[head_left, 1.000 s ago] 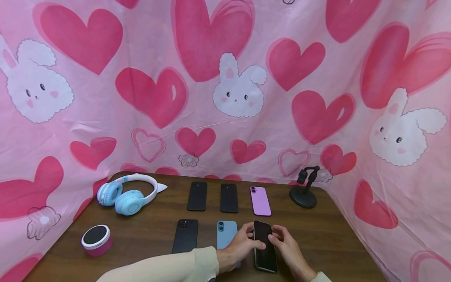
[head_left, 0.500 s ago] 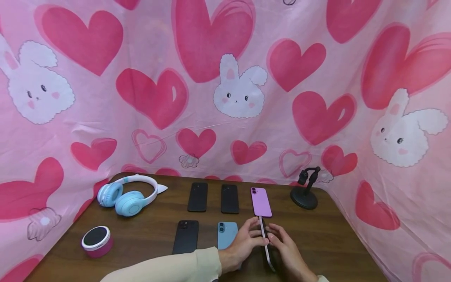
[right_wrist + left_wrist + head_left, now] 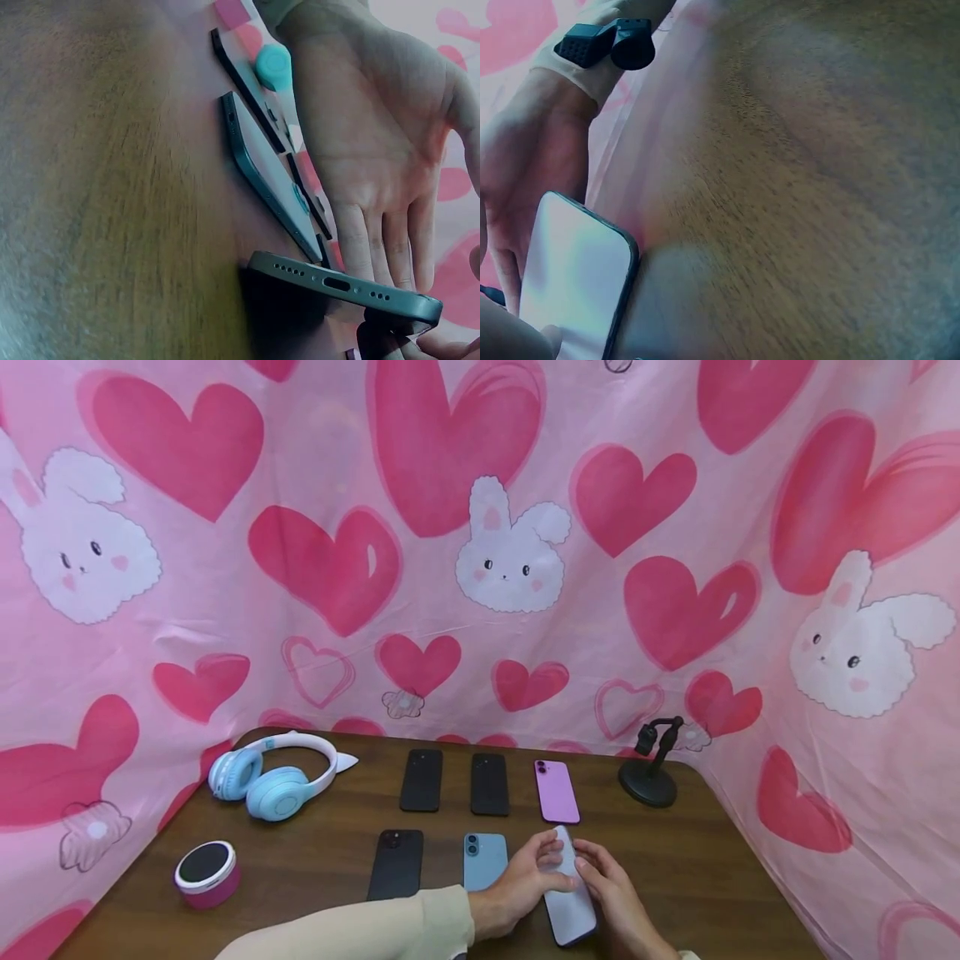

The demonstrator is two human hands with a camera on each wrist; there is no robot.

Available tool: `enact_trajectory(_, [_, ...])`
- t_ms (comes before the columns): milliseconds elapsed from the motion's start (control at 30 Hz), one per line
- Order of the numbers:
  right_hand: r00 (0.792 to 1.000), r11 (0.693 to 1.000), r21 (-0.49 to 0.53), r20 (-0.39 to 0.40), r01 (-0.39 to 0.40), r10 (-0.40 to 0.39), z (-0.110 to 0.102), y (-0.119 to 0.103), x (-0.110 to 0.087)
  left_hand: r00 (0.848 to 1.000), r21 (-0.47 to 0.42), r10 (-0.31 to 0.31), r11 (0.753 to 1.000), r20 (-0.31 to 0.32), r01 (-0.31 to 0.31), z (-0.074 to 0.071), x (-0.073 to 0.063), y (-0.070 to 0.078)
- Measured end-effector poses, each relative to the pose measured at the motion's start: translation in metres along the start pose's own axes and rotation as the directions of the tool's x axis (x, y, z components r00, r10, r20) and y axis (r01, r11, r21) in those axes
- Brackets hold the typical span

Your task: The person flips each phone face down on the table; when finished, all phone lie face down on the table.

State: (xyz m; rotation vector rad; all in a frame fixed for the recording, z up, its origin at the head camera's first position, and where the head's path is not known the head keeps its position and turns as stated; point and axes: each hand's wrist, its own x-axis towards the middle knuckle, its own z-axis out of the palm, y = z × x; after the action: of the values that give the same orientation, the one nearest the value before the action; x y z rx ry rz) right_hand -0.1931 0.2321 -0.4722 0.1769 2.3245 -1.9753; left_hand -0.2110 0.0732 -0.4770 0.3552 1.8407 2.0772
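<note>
A smartphone (image 3: 572, 917) is tilted between both hands near the table's front, its pale, bright face turned up. My left hand (image 3: 521, 881) grips its upper left side, thumb across the pale face. At the upper right edge, the thumb and fingers of my right hand (image 3: 617, 893) hold it too. In the left wrist view the phone (image 3: 577, 270) shows a dark rim and rounded corners. The right wrist view has the bottom edge of the phone (image 3: 345, 289), with its charging port and speaker holes. Fingers cover its top end.
A light blue phone (image 3: 483, 860) and a black phone (image 3: 395, 864) lie to the left. Behind are two more dark phones (image 3: 422, 781) (image 3: 490, 785) and a pink phone (image 3: 557, 792). Headphones (image 3: 277, 793), a round pink-and-white device (image 3: 207, 877) and a black stand (image 3: 648, 781) surround them.
Both hands have turned the phone over its long side: its black face was up, then it stood edge-on, and now a pale face shows. The other things have stayed put.
</note>
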Motion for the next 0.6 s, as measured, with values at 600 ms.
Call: enact_trajectory(600, [0.999,1.000,0.005,-0.026,-0.026,0.026,-0.010,0.002,0.006,0.984,0.125,-0.124,0.982,-0.127,0.139,0.000,-0.003,-0.016])
